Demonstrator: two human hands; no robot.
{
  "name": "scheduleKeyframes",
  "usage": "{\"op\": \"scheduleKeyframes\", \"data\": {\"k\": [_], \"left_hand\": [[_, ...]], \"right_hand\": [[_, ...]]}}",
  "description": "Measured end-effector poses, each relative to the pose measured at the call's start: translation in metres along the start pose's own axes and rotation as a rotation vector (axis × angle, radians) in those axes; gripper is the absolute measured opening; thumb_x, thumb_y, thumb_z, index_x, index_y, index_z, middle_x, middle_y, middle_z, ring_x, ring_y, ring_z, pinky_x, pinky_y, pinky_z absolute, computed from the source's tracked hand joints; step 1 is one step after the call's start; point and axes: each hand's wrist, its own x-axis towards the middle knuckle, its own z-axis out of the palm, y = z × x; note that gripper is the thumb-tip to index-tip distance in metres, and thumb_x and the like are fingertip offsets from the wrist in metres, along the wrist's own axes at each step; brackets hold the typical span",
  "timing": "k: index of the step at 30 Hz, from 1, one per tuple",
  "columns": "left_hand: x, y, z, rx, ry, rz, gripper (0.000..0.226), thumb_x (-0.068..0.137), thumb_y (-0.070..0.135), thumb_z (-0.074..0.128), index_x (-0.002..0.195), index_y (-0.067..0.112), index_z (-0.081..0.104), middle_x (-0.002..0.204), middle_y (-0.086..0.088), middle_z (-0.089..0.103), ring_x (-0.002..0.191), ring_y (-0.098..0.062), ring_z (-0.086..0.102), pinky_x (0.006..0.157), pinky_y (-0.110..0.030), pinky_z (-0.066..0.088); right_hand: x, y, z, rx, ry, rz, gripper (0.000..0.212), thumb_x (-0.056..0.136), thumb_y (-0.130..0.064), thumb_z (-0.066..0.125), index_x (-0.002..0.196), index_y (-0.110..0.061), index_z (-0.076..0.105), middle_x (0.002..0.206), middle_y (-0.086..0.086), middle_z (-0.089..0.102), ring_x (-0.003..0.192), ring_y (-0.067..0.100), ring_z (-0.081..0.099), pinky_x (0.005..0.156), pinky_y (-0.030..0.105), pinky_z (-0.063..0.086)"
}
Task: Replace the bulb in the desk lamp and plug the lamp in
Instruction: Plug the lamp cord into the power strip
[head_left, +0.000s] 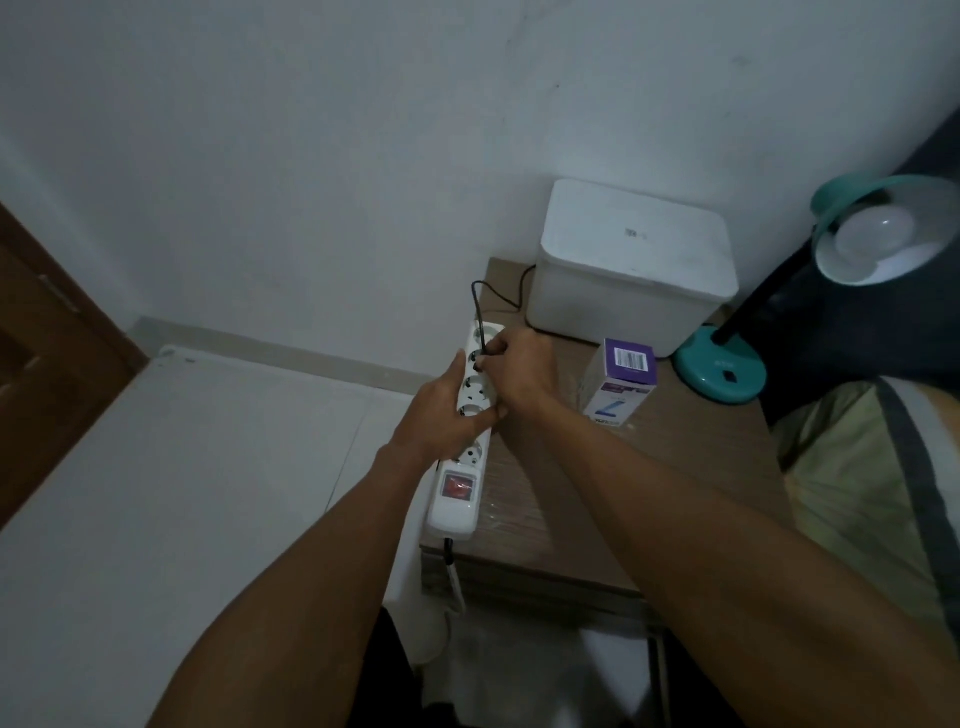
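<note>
A white power strip (456, 499) with a red switch lies along the left edge of a small wooden table (675, 452). My left hand (441, 410) grips the strip around its middle. My right hand (517, 369) is closed on a black plug at a socket near the strip's far end; the plug itself is mostly hidden by my fingers. Its black cord (493, 291) loops back behind the table. At the right stands the teal desk lamp (722, 374), with a white bulb (872, 231) seated in its shade. The bulb is unlit.
A white box-shaped container (634, 265) stands at the back of the table against the wall. A purple and white bulb carton (621, 382) stands upright between my right hand and the lamp base. A bed with green bedding (857, 478) lies to the right, a brown door (47, 353) to the left.
</note>
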Motion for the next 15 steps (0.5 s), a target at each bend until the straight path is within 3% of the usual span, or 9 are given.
{"op": "scheduleKeyframes", "data": {"k": [3,6,8,10,12,15], "left_hand": [[-0.002,0.007,-0.002,0.119,-0.001,-0.032,0.099,0.075,0.078,0.061,0.154,0.023,0.036,0.12,-0.001,0.073,0.104,-0.019,0.072,0.087,-0.042,0.061],[-0.012,0.02,0.003,0.258,0.082,-0.045,0.072,0.084,0.066,0.064,0.139,0.024,0.044,0.116,-0.005,0.071,0.1,-0.027,0.071,0.079,-0.041,0.058],[-0.021,0.031,0.011,0.33,0.139,-0.06,0.075,0.092,0.054,0.066,0.151,0.018,0.035,0.143,-0.012,0.059,0.123,-0.034,0.062,0.094,-0.047,0.055],[-0.033,0.047,0.024,0.415,0.162,-0.043,0.085,0.097,0.043,0.065,0.162,0.012,0.021,0.165,-0.015,0.033,0.15,-0.036,0.036,0.117,-0.051,0.041],[-0.05,0.063,0.039,0.468,0.183,0.044,0.083,0.099,0.037,0.064,0.164,0.009,0.02,0.17,-0.015,0.023,0.158,-0.034,0.02,0.126,-0.047,0.025],[-0.07,0.079,0.065,0.45,0.118,0.168,0.069,0.102,0.036,0.059,0.161,0.012,0.031,0.169,-0.012,0.03,0.157,-0.028,0.024,0.126,-0.041,0.021]], "right_hand": [[-0.025,0.006,-0.016,0.044,-0.003,-0.007,0.019,0.092,-0.026,0.07,0.105,-0.014,0.076,0.094,0.001,0.074,0.079,0.013,0.066,0.067,0.025,0.052],[-0.056,0.025,-0.025,0.089,-0.013,0.02,0.025,0.097,-0.029,0.062,0.118,-0.017,0.07,0.112,0.005,0.074,0.092,0.014,0.067,0.081,0.032,0.056],[-0.077,0.041,-0.032,0.056,-0.031,0.014,0.034,0.099,-0.031,0.059,0.13,-0.018,0.064,0.128,0.004,0.068,0.11,0.017,0.064,0.09,0.032,0.05],[-0.094,0.061,-0.04,-0.04,-0.013,-0.012,0.038,0.1,-0.034,0.059,0.134,-0.018,0.061,0.132,0.005,0.066,0.119,0.02,0.061,0.097,0.036,0.05],[-0.109,0.081,-0.051,-0.078,-0.032,-0.001,0.038,0.1,-0.035,0.057,0.135,-0.02,0.059,0.131,0.005,0.066,0.119,0.019,0.061,0.1,0.039,0.051],[-0.123,0.112,-0.07,-0.146,-0.035,0.007,0.034,0.102,-0.035,0.052,0.131,-0.021,0.06,0.126,0.004,0.067,0.112,0.016,0.063,0.096,0.037,0.053]]}}
